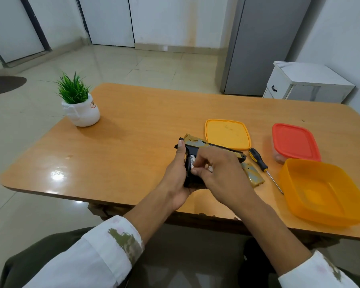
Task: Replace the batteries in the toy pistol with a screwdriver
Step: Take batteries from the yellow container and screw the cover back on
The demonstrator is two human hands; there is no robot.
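Note:
A black and camouflage toy pistol (197, 143) lies on its side on the wooden table (133, 129), grip toward me. My left hand (176, 173) grips the pistol's grip from the left, thumb up along the back. My right hand (216, 171) pinches a silver battery (191, 161) at the open battery compartment in the grip. The camouflage compartment cover (253, 175) lies just right of my right hand. A screwdriver (260, 163) with a black and yellow handle lies on the table right of the cover, tip toward me.
An orange lid (228, 134) lies behind the pistol. A red-lidded container (295, 142) and an open orange container (320, 192) stand at the right. A white pot with a green plant (79, 104) is at the far left corner.

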